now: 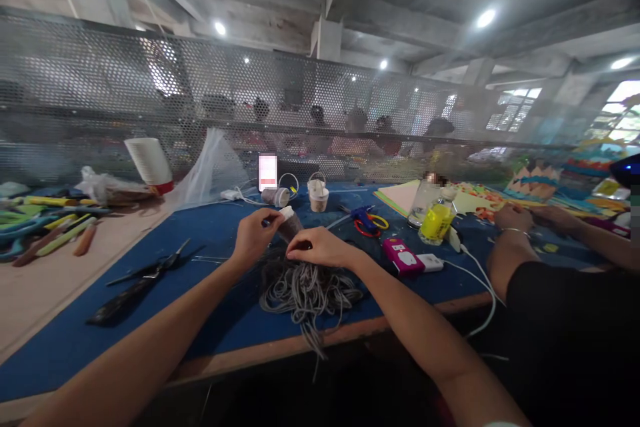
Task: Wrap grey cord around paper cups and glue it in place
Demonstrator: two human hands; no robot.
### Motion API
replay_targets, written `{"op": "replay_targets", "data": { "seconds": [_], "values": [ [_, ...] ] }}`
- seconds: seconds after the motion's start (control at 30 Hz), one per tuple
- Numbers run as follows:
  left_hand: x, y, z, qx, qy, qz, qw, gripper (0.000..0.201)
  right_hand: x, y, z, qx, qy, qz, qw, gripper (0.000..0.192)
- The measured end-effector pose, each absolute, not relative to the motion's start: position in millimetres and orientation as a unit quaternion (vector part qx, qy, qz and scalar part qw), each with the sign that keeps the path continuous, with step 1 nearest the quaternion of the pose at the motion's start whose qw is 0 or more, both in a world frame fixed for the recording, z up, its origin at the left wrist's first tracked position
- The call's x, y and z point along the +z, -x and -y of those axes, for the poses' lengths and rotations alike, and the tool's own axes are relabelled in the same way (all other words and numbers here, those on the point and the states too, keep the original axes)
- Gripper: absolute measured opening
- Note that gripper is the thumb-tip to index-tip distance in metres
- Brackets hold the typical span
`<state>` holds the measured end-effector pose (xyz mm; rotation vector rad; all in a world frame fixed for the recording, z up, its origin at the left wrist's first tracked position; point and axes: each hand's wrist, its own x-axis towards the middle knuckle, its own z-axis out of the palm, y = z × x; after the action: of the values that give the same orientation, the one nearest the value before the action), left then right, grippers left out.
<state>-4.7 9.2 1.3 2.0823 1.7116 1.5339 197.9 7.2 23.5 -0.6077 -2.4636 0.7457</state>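
Observation:
My left hand (256,232) pinches the white upper end of a small cup (289,221) whose side looks covered in grey cord. The cup leans over the blue table mat. Just right of it, my right hand (323,247) is closed in a pinch at the cup's lower side, on what looks like the grey cord. A loose heap of grey cord (310,293) lies below both hands, and some strands hang over the table's front edge. Behind the hands lies a grey-covered cup (276,197) on its side. Near it stands a small pale cup with a handle (318,195).
Black-handled pliers (135,287) lie left on the blue mat (195,307). Scissors (369,220), a magenta power bank (403,257) with a white cable, and a yellow bottle (437,222) are to the right. A co-worker's arms (515,247) work at far right. Stacked paper cups (149,163) lean back left.

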Motion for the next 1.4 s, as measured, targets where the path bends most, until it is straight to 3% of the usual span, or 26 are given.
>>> {"op": "replay_targets", "data": {
  "seconds": [0.33,0.47,0.67,0.9,1.03,1.17,1.4],
  "values": [
    [-2,5,-23,0.502,-0.675,-0.540,-0.007,0.023,18,-191,-3,0.159,0.189,0.939,0.239,0.024],
    [0,2,-19,0.492,-0.694,-0.525,-0.017,0.025,13,-187,-2,0.152,0.193,0.947,0.208,0.030],
    [5,-1,-9,0.484,-0.709,-0.512,-0.026,0.028,7,-185,-4,0.159,0.185,0.952,0.187,0.016],
    [20,-5,6,0.521,-0.686,-0.506,-0.036,0.026,7,-184,-2,0.172,0.236,0.942,0.165,0.027],
    [23,-8,11,0.530,-0.690,-0.492,0.022,0.027,6,-185,-9,0.193,0.226,0.936,0.191,0.014],
    [21,-11,10,0.513,-0.696,-0.491,0.107,0.026,14,-194,-16,0.219,0.274,0.899,0.263,0.015],
    [27,-11,9,0.460,-0.709,-0.482,0.232,0.027,15,-205,-21,0.304,0.194,0.924,0.125,0.017]
  ]
}}
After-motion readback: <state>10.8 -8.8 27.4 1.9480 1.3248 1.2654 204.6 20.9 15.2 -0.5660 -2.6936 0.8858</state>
